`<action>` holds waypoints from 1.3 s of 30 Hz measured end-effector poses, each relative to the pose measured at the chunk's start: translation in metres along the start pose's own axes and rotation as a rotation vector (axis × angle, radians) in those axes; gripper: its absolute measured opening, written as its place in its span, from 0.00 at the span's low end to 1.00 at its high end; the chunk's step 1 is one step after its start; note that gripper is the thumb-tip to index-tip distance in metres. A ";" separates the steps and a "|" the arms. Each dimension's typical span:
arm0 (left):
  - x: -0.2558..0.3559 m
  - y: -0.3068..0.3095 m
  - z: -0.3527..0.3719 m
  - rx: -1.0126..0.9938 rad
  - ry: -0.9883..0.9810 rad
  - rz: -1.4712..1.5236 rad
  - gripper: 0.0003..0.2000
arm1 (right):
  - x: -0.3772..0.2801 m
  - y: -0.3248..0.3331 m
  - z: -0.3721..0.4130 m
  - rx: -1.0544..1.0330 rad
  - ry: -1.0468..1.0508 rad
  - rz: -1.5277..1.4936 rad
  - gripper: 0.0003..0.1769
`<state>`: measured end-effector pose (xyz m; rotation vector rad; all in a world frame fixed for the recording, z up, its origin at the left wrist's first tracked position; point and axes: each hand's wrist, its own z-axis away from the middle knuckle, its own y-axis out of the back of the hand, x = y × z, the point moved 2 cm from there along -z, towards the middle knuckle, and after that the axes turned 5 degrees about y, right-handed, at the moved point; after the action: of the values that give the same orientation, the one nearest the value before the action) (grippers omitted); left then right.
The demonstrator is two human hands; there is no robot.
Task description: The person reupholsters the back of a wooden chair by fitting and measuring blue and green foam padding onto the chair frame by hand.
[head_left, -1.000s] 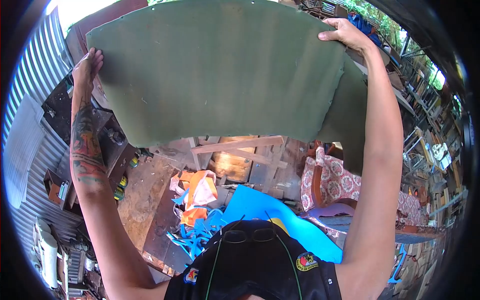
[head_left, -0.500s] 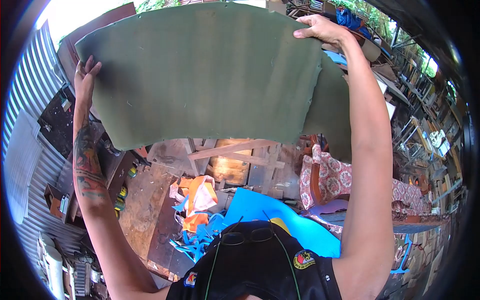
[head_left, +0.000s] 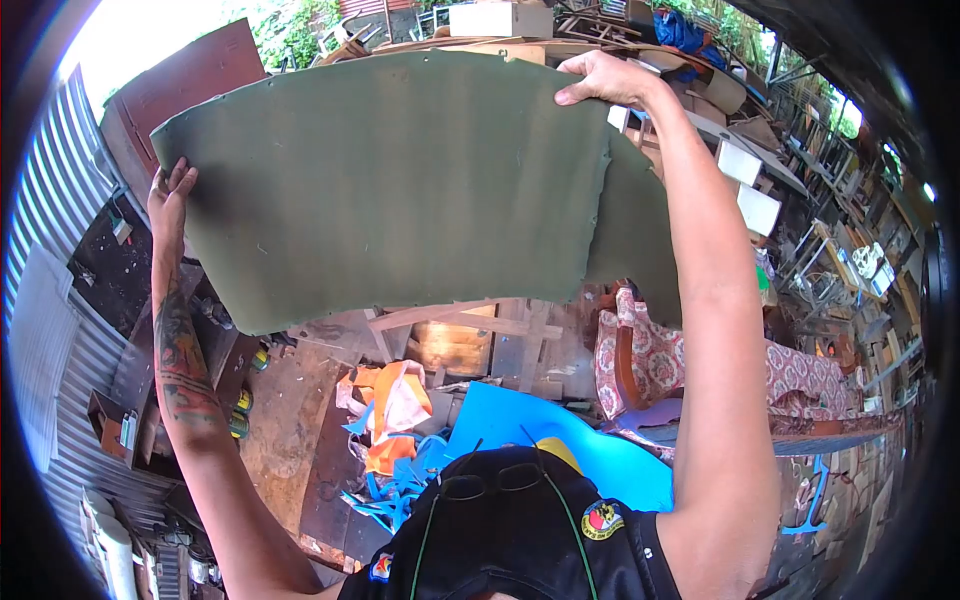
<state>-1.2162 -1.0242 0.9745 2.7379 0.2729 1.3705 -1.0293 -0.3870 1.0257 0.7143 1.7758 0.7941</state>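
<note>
A wide dark green sheet of fabric (head_left: 400, 180), with ragged edges, is stretched out in the air before me. My left hand (head_left: 170, 195) grips its left edge, thumb on the near face and fingers partly behind. At the upper right corner my right hand (head_left: 605, 80) pinches the top edge between thumb and fingers. A further flap of the same green material (head_left: 635, 235) hangs behind the right edge, partly covered by my forearm. Below the sheet, a bright blue sheet (head_left: 560, 430) lies close to my body, with blue scraps (head_left: 395, 490) beside it.
An armchair frame with red floral upholstery (head_left: 650, 350) stands to the right. Orange and pink cloth scraps (head_left: 390, 400) lie on the floor near wooden boards (head_left: 455, 345). A corrugated metal wall (head_left: 65, 170) runs along the left. Stacked furniture parts (head_left: 830, 230) fill the right side.
The green sheet and both hands sit lower in view, and my right hand has shifted left. More of the wood pile behind the sheet now shows above it.
</note>
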 end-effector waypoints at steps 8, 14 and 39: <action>-0.016 -0.003 0.012 0.008 0.040 0.008 0.35 | 0.032 -0.026 -0.010 -0.018 -0.125 -0.047 0.25; -0.023 -0.005 0.021 0.010 0.106 -0.002 0.36 | 0.048 -0.036 -0.009 -0.042 -0.103 -0.115 0.23; -0.130 -0.100 0.084 -0.028 0.230 -0.003 0.25 | -0.007 -0.344 0.192 0.383 -0.148 -0.453 0.23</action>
<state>-1.2385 -0.9488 0.8080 2.5562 0.2671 1.6763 -0.8798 -0.5657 0.7075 0.5634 1.8743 0.0949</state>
